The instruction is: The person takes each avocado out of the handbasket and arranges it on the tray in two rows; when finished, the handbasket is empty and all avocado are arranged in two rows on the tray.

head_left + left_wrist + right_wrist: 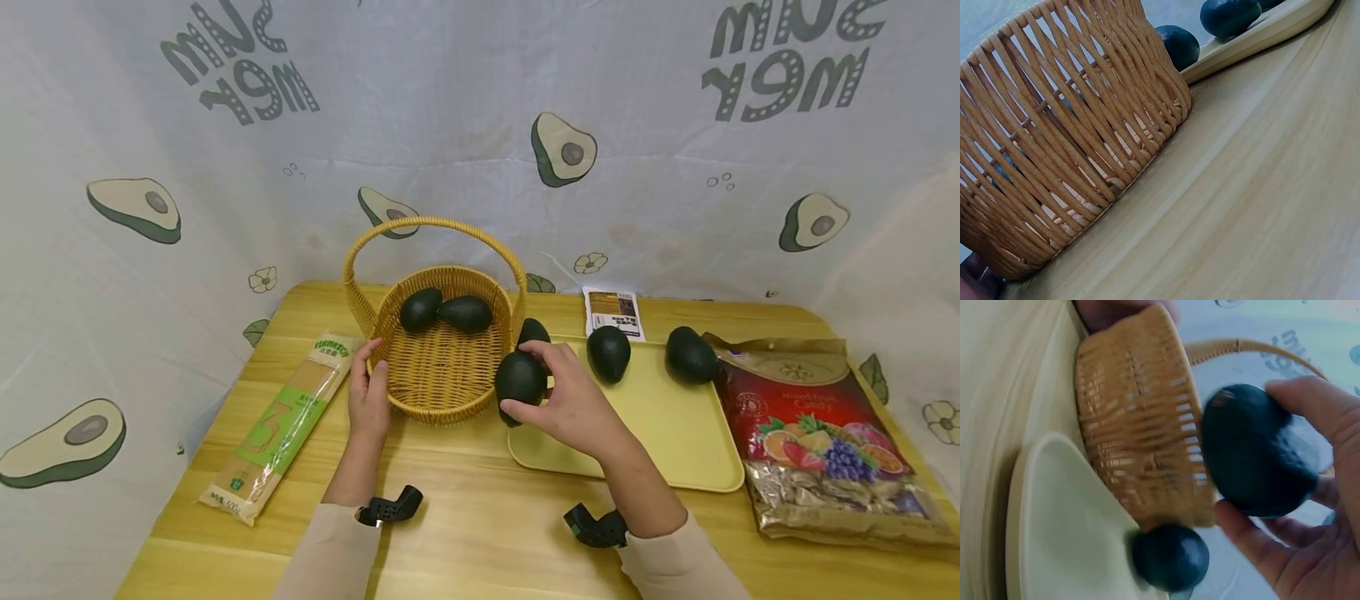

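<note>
Holding one dark avocado between thumb and fingers, the right grip is just beside the right edge of the basket. The left grip touches the basket's left side; I cannot tell if it curls round. It seems best to steady the basket, lift the avocado over the edge, and lower it softly near the two avocados inside.

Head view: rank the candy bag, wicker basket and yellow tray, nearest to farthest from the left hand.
1. Wicker basket: right at the left hand.
2. Yellow tray: to the right, past the basket.
3. Candy bag: far right, beyond the tray.
</note>
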Tool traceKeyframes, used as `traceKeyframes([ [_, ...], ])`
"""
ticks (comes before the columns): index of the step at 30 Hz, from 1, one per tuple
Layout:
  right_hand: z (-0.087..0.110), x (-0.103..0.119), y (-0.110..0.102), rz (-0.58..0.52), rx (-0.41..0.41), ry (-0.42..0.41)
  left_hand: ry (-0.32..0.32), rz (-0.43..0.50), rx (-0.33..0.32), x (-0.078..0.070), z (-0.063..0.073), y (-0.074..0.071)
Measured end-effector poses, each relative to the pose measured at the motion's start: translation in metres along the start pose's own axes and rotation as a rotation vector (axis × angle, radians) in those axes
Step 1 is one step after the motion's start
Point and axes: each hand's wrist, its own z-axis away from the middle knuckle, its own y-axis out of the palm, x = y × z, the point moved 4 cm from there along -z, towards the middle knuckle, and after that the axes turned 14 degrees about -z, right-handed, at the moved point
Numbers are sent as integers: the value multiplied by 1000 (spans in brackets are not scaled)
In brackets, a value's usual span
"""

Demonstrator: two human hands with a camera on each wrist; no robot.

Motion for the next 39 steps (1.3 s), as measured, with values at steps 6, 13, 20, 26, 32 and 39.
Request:
traceKeyframes([
  [6,2,-14,-4,62,64,71,-8,3,12,-2,1,0],
  [13,0,-24,-8,94,113,122,-1,1,7,-2,2,0],
  [20,-3,-31,-6,144,183,153,-10,8,4,-1,1,0],
  [26,-4,-35,-1,141,228,157,5,20,0,-1,0,1],
  [32,-3,-37,-1,143,234,160,4,23,3,0,0,1],
  [39,-2,-38,-2,149,264,178,-7,15,2,2,0,1],
])
